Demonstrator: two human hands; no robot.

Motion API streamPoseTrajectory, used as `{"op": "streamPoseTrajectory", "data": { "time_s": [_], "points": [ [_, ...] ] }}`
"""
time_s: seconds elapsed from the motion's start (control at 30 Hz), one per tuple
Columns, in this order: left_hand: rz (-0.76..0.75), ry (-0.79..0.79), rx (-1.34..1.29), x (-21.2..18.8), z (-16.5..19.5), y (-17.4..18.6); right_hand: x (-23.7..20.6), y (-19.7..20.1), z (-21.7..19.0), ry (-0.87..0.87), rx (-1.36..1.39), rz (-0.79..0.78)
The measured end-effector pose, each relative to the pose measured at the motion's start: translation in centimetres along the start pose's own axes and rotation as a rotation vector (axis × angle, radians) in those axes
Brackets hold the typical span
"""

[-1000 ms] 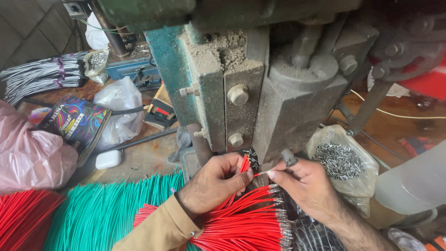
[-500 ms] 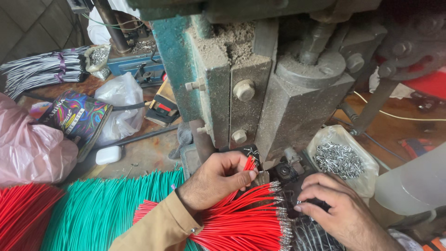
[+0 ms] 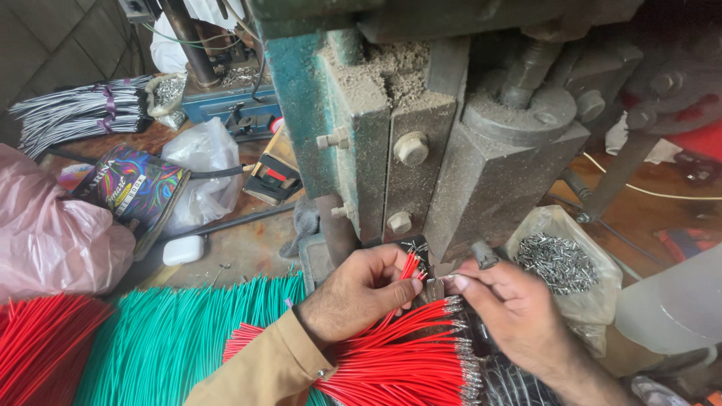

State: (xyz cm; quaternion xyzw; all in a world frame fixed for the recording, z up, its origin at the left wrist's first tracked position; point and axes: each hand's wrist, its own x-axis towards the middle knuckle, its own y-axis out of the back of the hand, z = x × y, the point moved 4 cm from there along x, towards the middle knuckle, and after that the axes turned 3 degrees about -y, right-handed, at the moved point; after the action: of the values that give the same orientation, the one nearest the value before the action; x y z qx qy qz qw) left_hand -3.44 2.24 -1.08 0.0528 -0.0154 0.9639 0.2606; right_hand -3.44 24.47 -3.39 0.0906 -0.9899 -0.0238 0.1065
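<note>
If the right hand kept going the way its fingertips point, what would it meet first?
Probably the small die block at the press base, just ahead of the right hand; depth is hard to judge.

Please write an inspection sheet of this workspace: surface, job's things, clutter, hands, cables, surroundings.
Surface: worn brown bench, dirty, mostly covered.
Job's things: red wires fanned under both hands; a few held up at the press; clear bag of small metal terminals at right.
Clutter: green wires, a second red bundle, pink bag, colourful tin, white bag, small white block.
Hands: left hand pinches red wire ends; right hand holds a small piece at the press base, fingertips close to the die.
Cables: striped wire bundle at far left; thin pale cord at right.
Surroundings: tiled wall, blue device behind.
</note>
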Motion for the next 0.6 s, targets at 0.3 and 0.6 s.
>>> {"op": "streamPoseTrajectory", "data": {
  "time_s": [0.3,0.6],
  "points": [
    [-0.024,-0.024,0.013,0.0,0.4,-0.1,1.5,-0.1,0.8,-0.123,-0.207,-0.053],
    [-0.003,-0.024,0.058,0.4,0.3,-0.1,1.6,0.5,1.3,-0.067,-0.238,-0.038]
  ]
}}
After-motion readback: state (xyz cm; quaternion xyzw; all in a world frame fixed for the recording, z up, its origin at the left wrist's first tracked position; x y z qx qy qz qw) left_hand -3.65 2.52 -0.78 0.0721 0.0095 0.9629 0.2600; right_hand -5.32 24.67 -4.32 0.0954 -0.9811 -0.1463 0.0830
